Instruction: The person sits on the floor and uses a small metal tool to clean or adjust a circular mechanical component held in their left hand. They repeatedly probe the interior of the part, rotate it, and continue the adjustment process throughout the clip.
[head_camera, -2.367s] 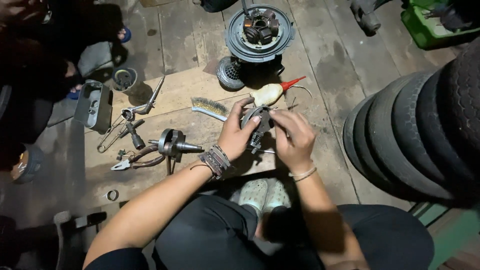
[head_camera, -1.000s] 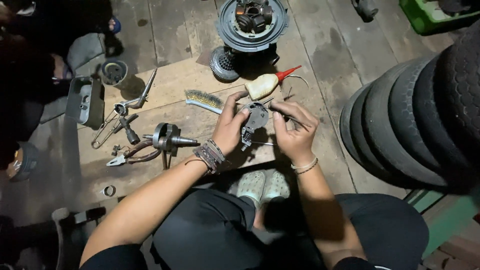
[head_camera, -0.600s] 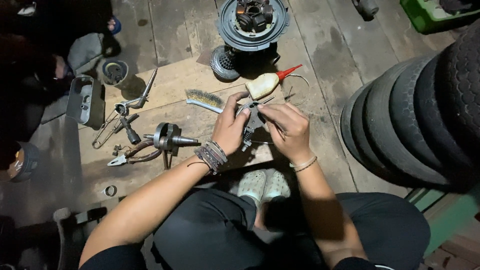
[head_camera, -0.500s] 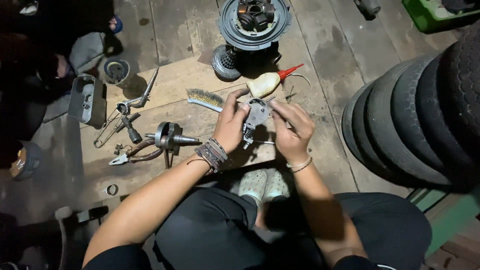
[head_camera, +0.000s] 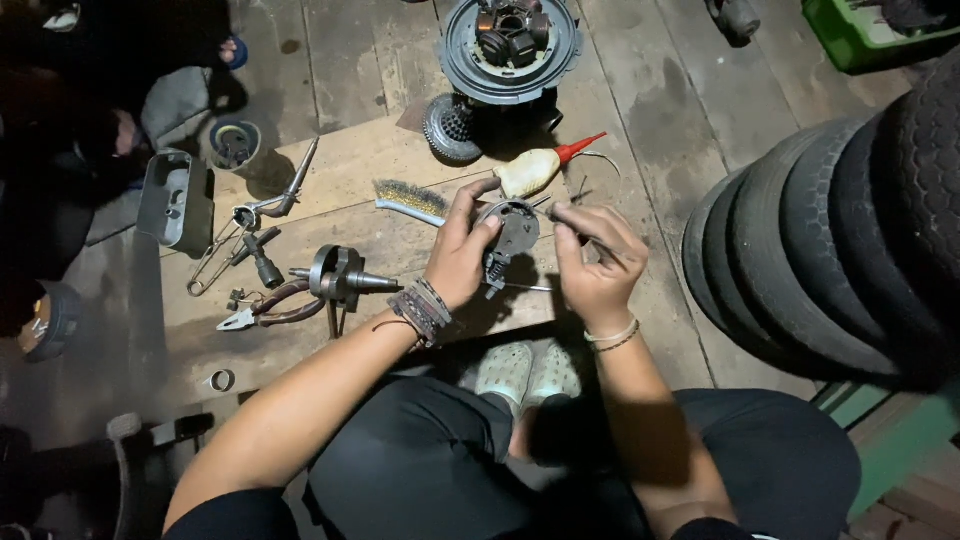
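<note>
the round grey engine part (head_camera: 512, 228) is held up off the wooden board (head_camera: 340, 180), just in front of the person's knees, with a short toothed piece hanging at its lower edge. the left hand (head_camera: 458, 258) is closed around its left rim, thumb and forefinger curled over the top. the right hand (head_camera: 597, 262) is pinched shut on a thin metal tool (head_camera: 568, 222) whose tip points into the face of the part; whether the tip touches cannot be told. risk, as judged: the grip is on the rim only, so a hard push from the tool could twist the part out of the fingers and drop it onto the board; the fine tip could also slip toward the left thumb. the light is poor, which makes a slip more likely. close by lie an oil bottle with a red spout (head_camera: 540, 168), a wire brush (head_camera: 410, 198), a crankshaft (head_camera: 338, 280) and pliers (head_camera: 262, 308); stacked tyres (head_camera: 840, 230) stand at the right. against the frame half a second ago, hands and part sit in near the same place, and the tool is now angled closer to the part's face.
</note>
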